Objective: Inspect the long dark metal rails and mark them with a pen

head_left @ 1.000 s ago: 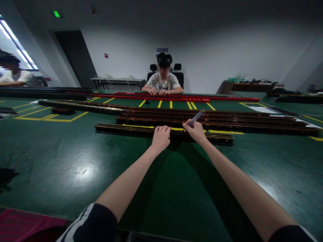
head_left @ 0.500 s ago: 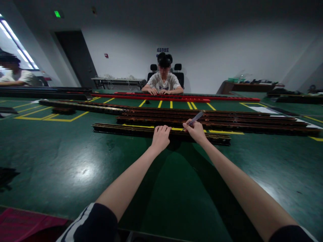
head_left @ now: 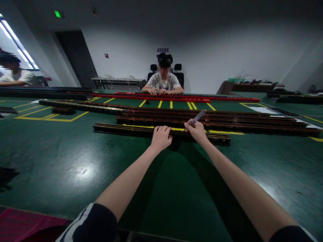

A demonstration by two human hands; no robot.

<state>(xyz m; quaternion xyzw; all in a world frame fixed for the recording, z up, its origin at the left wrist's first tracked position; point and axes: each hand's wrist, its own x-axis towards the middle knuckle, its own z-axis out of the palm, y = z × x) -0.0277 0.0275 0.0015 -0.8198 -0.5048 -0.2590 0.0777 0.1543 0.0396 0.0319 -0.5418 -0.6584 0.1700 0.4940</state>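
Note:
A long dark bar (head_left: pixel 121 129) with thin gold-coloured edges lies across the green table nearest me. My left hand (head_left: pixel 162 137) rests over its middle, fingers wrapped over the top and the thumb at the near side. Just to the right, my right hand (head_left: pixel 196 131) is closed round a clear pen-like tool (head_left: pixel 199 116). The tool is tilted, its upper end to the upper right and its tip down at the bar. Beyond my hands lie several long dark bars (head_left: pixel 247 122) with reddish-brown edges, side by side.
Green table (head_left: pixel 63 161) with yellow tape lines. Red strips (head_left: pixel 227 98) lie at its far side, where a person (head_left: pixel 164 80) sits with both hands on them. Another person (head_left: pixel 19 75) sits at the far left. Dark pieces (head_left: pixel 7 176) lie at the left edge.
My right hand and the tool have shifted slightly to the right along the bar. My left thumb sits a little further right.

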